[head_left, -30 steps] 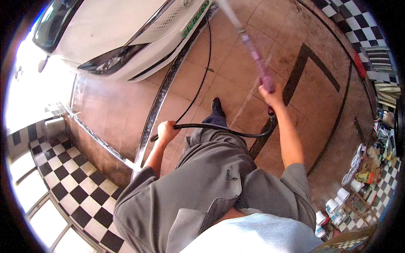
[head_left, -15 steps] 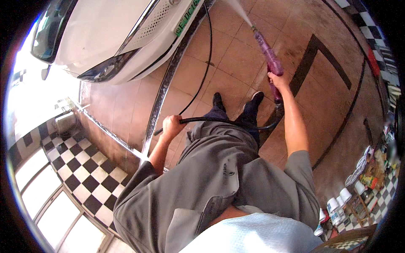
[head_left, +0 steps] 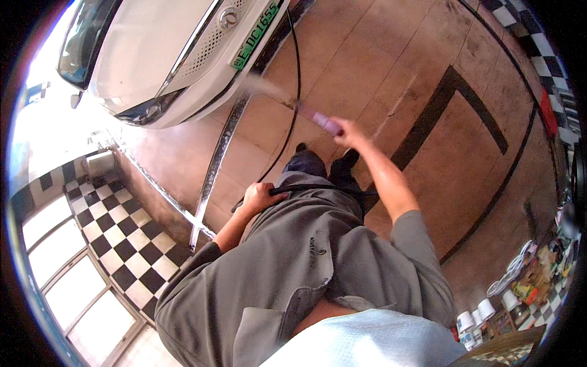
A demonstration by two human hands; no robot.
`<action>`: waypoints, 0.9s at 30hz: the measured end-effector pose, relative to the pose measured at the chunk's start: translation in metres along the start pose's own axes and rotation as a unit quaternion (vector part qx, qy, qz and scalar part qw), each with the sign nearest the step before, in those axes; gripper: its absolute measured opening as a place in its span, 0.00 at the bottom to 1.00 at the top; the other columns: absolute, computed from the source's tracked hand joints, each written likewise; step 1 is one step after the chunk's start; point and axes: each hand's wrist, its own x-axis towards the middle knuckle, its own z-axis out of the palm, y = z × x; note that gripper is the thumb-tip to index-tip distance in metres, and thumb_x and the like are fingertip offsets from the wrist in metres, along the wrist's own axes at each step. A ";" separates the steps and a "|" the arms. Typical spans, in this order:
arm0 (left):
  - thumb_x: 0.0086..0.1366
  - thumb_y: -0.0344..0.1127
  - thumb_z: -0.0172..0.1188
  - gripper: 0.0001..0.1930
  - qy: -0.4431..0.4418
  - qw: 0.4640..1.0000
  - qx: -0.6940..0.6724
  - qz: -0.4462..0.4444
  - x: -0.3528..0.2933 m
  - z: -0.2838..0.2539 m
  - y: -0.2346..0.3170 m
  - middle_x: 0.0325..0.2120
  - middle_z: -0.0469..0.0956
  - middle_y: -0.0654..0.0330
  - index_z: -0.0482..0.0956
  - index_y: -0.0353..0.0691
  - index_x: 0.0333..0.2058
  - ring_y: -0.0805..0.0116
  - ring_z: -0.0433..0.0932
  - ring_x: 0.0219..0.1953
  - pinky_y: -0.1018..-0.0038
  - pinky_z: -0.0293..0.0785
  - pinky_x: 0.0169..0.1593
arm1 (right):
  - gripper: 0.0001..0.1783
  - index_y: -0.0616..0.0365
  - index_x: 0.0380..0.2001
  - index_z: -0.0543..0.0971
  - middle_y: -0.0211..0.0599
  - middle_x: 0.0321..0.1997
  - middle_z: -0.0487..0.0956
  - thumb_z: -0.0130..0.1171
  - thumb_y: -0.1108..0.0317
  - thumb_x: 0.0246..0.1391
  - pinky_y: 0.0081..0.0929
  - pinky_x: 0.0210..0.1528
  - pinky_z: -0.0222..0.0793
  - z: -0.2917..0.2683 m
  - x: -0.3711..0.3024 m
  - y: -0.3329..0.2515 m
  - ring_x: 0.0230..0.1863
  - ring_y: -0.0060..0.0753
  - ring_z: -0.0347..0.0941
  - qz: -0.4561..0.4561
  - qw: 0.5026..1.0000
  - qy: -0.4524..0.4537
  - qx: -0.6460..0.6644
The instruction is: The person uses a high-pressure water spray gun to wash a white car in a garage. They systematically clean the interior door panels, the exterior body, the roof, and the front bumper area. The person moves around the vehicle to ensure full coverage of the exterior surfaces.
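Observation:
My right hand [head_left: 351, 133] is closed round a purple pressure-washer spray gun [head_left: 326, 123], somewhat blurred by motion. From its nozzle a white jet [head_left: 264, 87] runs left to the lower front bumper of a white car [head_left: 143, 49]. At my waist my left hand [head_left: 259, 197] grips a black hose [head_left: 321, 188], which crosses in front of me toward my right side. Another stretch of black hose [head_left: 297, 85] runs from near my left hand up past the car's front. The gun's rear end is hidden behind my right hand.
Brown floor tiles [head_left: 367, 67] surround my shoes, with a dark drain channel [head_left: 227, 137] beside the car. A hose [head_left: 498, 202] curves along the floor at right. Several white containers [head_left: 474, 321] and a coiled white cable [head_left: 512, 269] lie lower right; a checkered wall [head_left: 125, 238] stands left.
My right hand has swung the spray gun left and nearer to me, turning its jet from ahead toward the car's bumper. My left hand still holds the hose, slightly lower and to the right.

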 end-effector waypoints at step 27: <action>0.45 0.43 0.68 0.13 -0.052 0.969 -0.229 -0.083 0.150 0.152 -0.077 0.18 0.72 0.55 0.77 0.40 0.23 0.59 0.72 0.24 0.65 0.66 0.26 | 0.40 0.55 0.61 0.66 0.46 0.55 0.75 0.61 0.78 0.39 0.33 0.55 0.69 -0.424 0.184 -0.019 0.55 0.41 0.73 -0.144 0.986 0.022 -0.079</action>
